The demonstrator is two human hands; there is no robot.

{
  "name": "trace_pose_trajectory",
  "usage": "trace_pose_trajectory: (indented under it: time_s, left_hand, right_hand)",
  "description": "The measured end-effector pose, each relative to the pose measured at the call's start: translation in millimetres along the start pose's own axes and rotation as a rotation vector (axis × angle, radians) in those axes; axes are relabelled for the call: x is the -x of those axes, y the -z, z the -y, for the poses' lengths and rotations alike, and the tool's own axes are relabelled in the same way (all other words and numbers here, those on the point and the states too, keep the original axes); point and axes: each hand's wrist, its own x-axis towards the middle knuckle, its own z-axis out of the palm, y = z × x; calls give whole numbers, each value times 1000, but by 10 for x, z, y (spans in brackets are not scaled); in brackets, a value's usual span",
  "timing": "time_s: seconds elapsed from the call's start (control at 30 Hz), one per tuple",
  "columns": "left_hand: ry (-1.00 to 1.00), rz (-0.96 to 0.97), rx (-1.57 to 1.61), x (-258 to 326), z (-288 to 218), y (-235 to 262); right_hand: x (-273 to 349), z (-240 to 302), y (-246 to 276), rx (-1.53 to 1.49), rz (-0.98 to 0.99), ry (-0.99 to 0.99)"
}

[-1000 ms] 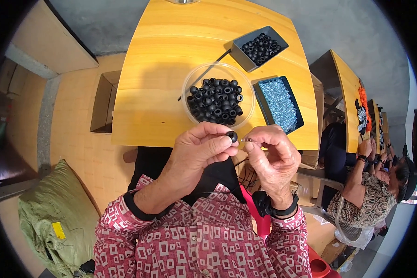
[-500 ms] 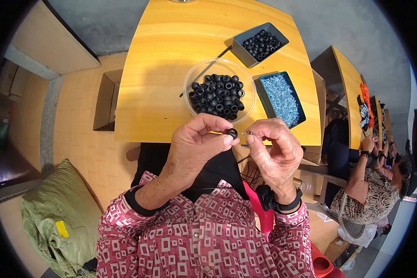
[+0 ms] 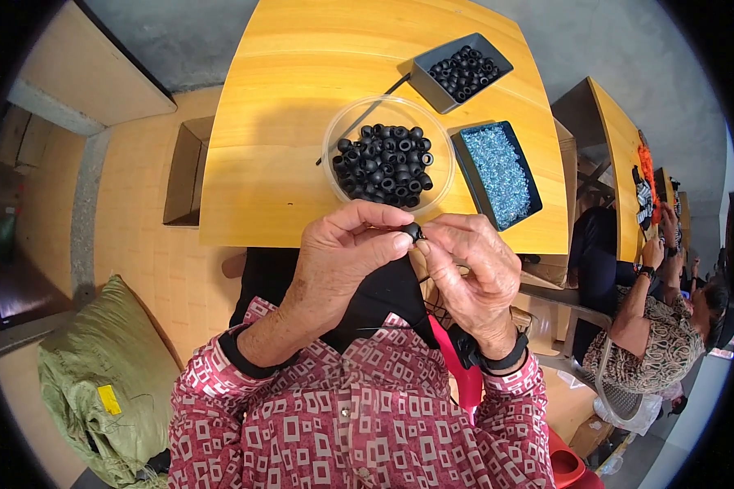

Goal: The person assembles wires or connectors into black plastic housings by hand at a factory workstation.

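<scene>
My left hand pinches a black, hollow, round bead-like piece between thumb and forefinger, just past the table's near edge. My right hand meets it from the right, its thumb and forefinger pressed against the piece's side. The small clear part in those right fingertips is now hidden. Just beyond both hands, a round clear plastic tub holds many similar black pieces. Right of the tub, a dark tray is filled with small, clear bluish pieces.
A grey tray of black pieces stands farther back on the yellow wooden table. A thin black strip lies beside it. An open cardboard box and a green sack are at left. Another person sits at right.
My right hand has moved left, bringing its fingertips and the small clear part up against the black piece. My left hand keeps its pinch, nearly in place.
</scene>
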Motion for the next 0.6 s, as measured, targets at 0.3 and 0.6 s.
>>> trace_pose_trajectory:
  time_s: [0.3,0.6]
  left_hand:
    - [132,-29,163,42,-19,-10]
    - [177,-10,176,129,-168,26]
  right_hand:
    - [155,-40,-68,377,7,278]
    - [-155,11,152,115,95,52]
